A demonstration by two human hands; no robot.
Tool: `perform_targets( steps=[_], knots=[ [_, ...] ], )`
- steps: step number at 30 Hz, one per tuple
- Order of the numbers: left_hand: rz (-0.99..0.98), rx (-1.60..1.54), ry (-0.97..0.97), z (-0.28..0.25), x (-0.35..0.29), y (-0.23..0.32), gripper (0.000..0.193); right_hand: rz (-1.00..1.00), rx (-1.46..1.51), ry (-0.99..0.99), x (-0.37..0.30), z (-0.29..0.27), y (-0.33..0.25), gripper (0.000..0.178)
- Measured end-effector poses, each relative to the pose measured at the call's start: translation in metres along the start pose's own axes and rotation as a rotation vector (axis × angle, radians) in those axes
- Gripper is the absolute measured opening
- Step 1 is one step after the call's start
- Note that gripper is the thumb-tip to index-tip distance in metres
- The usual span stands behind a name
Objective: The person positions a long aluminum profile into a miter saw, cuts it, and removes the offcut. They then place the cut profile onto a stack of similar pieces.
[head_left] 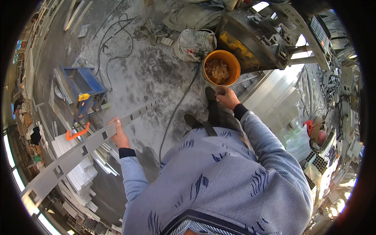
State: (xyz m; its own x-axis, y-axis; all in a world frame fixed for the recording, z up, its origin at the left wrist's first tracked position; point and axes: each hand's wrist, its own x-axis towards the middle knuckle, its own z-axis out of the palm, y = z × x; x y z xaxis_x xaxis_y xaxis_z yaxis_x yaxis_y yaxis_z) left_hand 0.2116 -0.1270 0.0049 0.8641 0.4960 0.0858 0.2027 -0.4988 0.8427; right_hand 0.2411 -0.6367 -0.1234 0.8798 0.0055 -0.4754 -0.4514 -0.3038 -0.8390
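Note:
My left hand is closed around the edge of a long, flat metal bar with a row of square holes cut through it. The bar slants from the lower left toward the middle of the floor. Just below an orange bucket, my right hand has its fingers curled together. Whether it grips the bucket's near edge or some small thing I cannot make out. Crumpled amber-brown clumps lie inside the bucket.
A blue metal stand and an orange handle are at left, near stacked white profiles. A black cable crosses the dusty floor. A white sack sits beside the bucket; a yellow-black machine and long metal profiles are at right.

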Motion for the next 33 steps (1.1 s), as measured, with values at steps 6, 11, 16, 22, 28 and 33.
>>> perform_targets(
  steps=[6, 11, 16, 22, 28, 33],
  knots=[
    [-0.063, -0.011, 0.174, 0.019, -0.004, 0.012, 0.016, 0.391, 0.671, 0.064, 0.107, -0.024, 0.007, 0.052],
    [-0.115, 0.233, 0.219, 0.022, -0.013, 0.022, 0.017, 0.438, 1.13, 0.131, 0.235, -0.034, 0.039, 0.031],
    [-0.191, 0.254, 0.341, 0.019, -0.022, 0.018, 0.033, 0.393, 1.432, 0.312, 0.365, -0.027, 0.099, 0.014],
    [-0.479, 0.4, 0.491, 0.005, -0.029, 0.014, 0.046, 0.432, 1.579, 0.552, 0.469, -0.026, 0.16, 0.021],
    [-0.465, 0.682, 0.445, 0.003, -0.031, 0.017, 0.046, 0.44, 1.581, 0.593, 0.5, -0.029, 0.19, 0.018],
    [-0.425, 0.635, 0.412, -0.006, -0.019, 0.014, 0.053, 0.4, 1.631, 0.687, 0.502, -0.037, 0.197, 0.028]
  ],
)
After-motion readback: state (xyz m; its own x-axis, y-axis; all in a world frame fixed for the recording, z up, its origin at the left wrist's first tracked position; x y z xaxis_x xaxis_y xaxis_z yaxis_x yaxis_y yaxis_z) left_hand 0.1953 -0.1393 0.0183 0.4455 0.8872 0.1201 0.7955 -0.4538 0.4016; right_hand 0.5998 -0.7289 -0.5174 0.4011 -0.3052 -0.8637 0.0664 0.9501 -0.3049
